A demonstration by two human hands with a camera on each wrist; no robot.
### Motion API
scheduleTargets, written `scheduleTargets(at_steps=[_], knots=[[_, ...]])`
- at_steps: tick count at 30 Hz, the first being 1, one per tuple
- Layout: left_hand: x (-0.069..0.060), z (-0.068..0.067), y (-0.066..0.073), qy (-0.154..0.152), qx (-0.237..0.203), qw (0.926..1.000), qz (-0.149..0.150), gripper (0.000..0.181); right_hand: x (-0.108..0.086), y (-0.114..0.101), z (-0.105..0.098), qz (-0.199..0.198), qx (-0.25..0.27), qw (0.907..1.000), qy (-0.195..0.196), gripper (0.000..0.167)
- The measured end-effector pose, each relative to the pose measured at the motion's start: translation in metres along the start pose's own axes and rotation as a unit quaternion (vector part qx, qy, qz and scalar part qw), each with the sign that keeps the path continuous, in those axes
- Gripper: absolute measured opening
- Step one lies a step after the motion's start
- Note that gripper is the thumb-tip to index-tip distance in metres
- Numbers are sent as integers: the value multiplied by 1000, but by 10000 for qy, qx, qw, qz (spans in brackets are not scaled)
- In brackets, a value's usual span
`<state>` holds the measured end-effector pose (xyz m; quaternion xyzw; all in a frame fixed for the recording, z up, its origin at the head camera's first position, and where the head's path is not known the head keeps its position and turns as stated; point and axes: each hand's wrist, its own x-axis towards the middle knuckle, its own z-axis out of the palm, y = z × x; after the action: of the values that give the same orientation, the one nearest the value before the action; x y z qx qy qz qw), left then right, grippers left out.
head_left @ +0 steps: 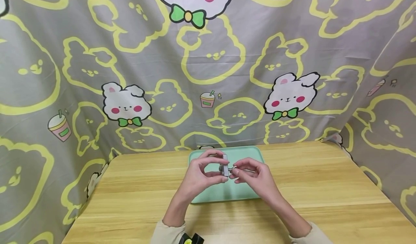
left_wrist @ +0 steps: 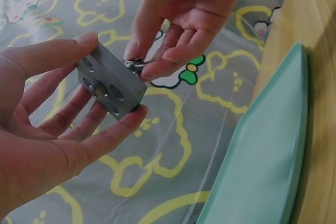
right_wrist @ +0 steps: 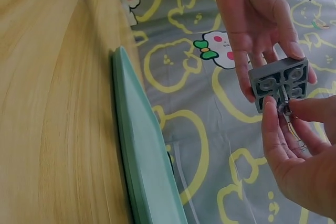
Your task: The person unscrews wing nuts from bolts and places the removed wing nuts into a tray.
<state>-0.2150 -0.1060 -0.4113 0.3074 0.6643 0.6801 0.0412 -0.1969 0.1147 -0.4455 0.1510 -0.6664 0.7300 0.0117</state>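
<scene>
My left hand holds a grey square block by its edges, thumb and fingers on opposite sides. One face of the block has several round holes and a round piece at its centre. Its ribbed other face shows in the right wrist view, with a threaded metal shaft standing in the middle. At that shaft, the fingertips of my right hand pinch a small metal fitting with a thin curved wire-like part. My fingers partly hide the fitting, and its exact kind is unclear.
A shallow mint-green tray lies on the wooden table beneath both hands. Behind the table hangs a grey patterned curtain, which also closes in the sides. A black device sits at the left sleeve.
</scene>
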Motion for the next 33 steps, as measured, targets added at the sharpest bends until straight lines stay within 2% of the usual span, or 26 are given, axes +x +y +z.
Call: scheduleTargets(at_steps=[6,9,11,13,15,18,20,23,25,27,29,31,33], knots=[[0,-1,0,-4,-127,9999,-31,36,-1,2,1,-870,-547,9947,-93,11],[0,-2,-1,-12,-169,9999,-18,36,-2,3,2,-1516,-1055,9828,-55,11],[0,-2,-1,-22,-181,9998,0,35,-2,4,3,-1999,-1450,9690,-32,16],[0,-3,-1,-44,-186,9998,33,35,-1,5,3,-2603,-1940,9458,-33,24],[0,-3,-1,-52,-197,9998,38,35,1,5,2,-3155,-2393,9183,-17,30],[-1,-4,0,-25,-212,9998,27,35,3,6,1,-3917,-3003,8697,-2,33],[-1,-4,0,6,-203,9998,-7,35,5,8,0,-4259,-3328,8413,-46,27],[-1,-4,1,41,-162,9998,-53,35,5,9,-1,-4542,-3770,8071,-119,14],[-1,-4,1,59,-149,9999,-63,35,5,9,-1,-4626,-3961,7930,-132,8],[-1,-4,2,76,-168,9998,-64,36,5,9,0,-4587,-3998,7935,-140,8],[-1,-4,2,93,-215,9997,-58,35,4,8,0,-4517,-3864,8040,-143,14],[-1,-4,2,103,-250,9996,-49,35,4,7,0,-4418,-3608,8213,-81,20],[0,-3,2,98,-257,9996,-58,36,3,4,1,-4192,-3190,8500,22,27]])
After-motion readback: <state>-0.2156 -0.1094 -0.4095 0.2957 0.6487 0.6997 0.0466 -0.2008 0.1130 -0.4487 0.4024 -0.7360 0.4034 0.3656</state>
